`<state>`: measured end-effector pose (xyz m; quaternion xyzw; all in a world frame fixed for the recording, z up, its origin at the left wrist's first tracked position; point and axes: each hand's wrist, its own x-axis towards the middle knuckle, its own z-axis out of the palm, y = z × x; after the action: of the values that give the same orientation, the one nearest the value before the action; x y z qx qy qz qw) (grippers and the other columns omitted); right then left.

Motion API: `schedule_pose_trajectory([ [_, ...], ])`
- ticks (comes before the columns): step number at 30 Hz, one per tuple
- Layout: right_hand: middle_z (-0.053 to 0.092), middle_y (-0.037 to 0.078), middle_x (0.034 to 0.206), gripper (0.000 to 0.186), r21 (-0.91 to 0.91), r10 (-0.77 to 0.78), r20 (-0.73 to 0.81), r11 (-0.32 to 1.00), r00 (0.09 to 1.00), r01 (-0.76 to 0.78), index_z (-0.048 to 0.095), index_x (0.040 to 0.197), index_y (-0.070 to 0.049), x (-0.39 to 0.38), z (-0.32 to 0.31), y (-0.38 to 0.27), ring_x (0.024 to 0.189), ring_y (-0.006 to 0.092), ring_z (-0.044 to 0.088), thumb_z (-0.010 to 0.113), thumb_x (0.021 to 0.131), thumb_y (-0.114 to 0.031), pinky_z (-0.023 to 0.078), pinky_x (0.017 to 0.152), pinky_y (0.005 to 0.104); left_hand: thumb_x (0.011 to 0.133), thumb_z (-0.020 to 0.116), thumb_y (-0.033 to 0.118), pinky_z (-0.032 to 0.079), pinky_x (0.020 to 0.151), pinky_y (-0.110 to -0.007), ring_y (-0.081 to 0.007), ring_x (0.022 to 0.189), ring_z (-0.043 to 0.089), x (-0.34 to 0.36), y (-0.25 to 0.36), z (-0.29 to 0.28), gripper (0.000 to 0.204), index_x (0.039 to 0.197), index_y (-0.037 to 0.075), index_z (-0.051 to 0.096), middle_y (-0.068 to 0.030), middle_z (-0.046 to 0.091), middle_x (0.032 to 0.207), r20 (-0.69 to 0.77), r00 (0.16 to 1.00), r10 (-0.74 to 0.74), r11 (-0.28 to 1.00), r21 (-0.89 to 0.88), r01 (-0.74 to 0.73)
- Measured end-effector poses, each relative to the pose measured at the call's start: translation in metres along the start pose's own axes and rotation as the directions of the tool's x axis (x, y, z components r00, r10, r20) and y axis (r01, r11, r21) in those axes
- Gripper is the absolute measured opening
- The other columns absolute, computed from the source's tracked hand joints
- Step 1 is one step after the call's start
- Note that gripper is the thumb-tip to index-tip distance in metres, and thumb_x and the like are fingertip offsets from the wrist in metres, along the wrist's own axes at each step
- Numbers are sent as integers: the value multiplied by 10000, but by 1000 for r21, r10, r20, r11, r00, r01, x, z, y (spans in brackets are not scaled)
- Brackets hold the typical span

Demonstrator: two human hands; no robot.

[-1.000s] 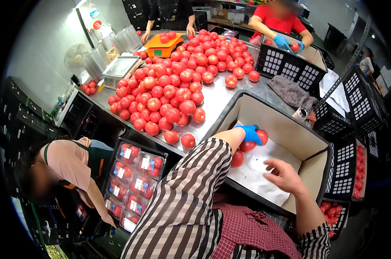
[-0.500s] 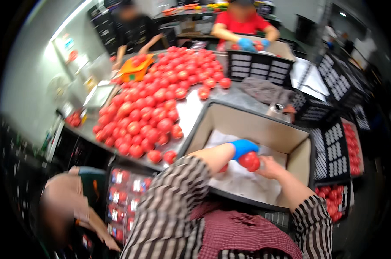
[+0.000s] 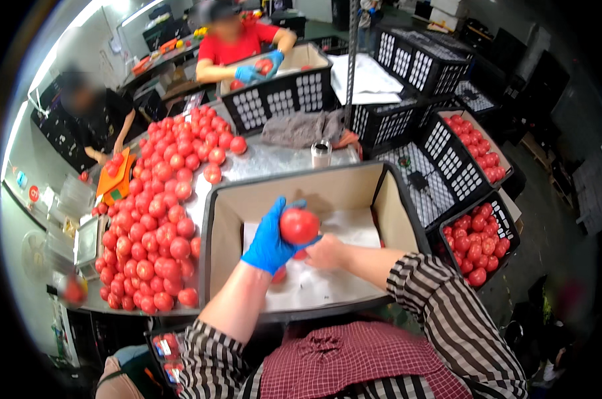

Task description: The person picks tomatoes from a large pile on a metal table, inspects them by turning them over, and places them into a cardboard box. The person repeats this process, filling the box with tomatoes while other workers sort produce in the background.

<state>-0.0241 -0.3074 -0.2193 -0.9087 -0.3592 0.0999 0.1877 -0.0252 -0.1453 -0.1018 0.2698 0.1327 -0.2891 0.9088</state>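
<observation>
A: Left hand first. What do we log?
B: Left hand in a blue glove [image 3: 269, 239], fingers curled around a round, glossy red tomato [image 3: 299, 226]. We see it against the palm side, blue fingers showing just above it and below its right edge.
A: Right hand?
B: Bare right hand [image 3: 329, 253], just beside the glove, below and right of that tomato. A second red tomato [image 3: 301, 255] peeks out between the hands. Fingertips hidden, so we can't tell whether they grip it.
A: Container under them?
B: Rectangular black crate with beige lining [image 3: 341, 191]. On its floor we get a white paper sheet [image 3: 357, 229], plus a third red tomato [image 3: 279, 274] below the glove.
A: Other containers?
B: Right side: a black lattice-sided crate [image 3: 507, 223] of red tomatoes [image 3: 474, 246]; a second lattice crate [image 3: 452, 166] beyond it, also holding tomatoes. Lower left: clear plastic packs [image 3: 168, 346] with red contents, partly cut off from us. Far side: a co-worker's blue-gloved hands [image 3: 249, 73] at another beige-lined black crate [image 3: 267, 103], one gripping a tomato.
A: Loose ones?
B: Big tomato heap [image 3: 151, 233], grey metal table [image 3: 257, 166], left of our crate.
</observation>
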Motion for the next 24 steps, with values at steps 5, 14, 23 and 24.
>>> schedule_pose_trajectory([
  [5, 691, 87, 992, 316, 14, 35, 179, 999, 983, -39, 645, 1062, -148, 14, -12, -30, 976, 336, 638, 654, 748, -120, 507, 869, 427, 950, 548, 497, 478, 959, -587, -442, 1135, 569, -3, 5, -6, 560, 1300, 61, 516, -218, 578, 1243, 13, 999, 38, 999, -7, -38],
  [14, 648, 154, 1077, 553, 223, 56, 58, 972, 997, -67, 594, 1181, -118, -6, -43, -19, 947, 311, 660, 764, 655, -142, 539, 789, 402, 911, 654, 355, 497, 973, -544, -400, 1136, 575, -4, 9, 1, 544, 1306, 22, 484, -220, 558, 1227, 27, 985, 169, 984, 45, -170],
  [23, 644, 131, 940, 692, 935, 419, 248, -341, 873, -102, 540, 1178, -95, -61, -128, -46, 614, 178, 605, 465, 876, -713, 512, 549, 318, 769, 748, 87, 466, 1011, -361, -223, 1178, 540, -13, 0, 16, 733, 1412, 84, 396, -105, 519, 1301, 255, 829, 498, 661, 507, -553],
  [24, 645, 131, 930, 698, 932, 410, 220, -357, 885, -66, 542, 1174, -95, -61, -128, -45, 615, 179, 606, 447, 881, -721, 506, 540, 314, 766, 751, 80, 465, 1011, -359, -219, 1180, 536, -13, -1, 16, 748, 1420, 83, 387, -102, 513, 1310, 269, 833, 484, 647, 530, -548],
])
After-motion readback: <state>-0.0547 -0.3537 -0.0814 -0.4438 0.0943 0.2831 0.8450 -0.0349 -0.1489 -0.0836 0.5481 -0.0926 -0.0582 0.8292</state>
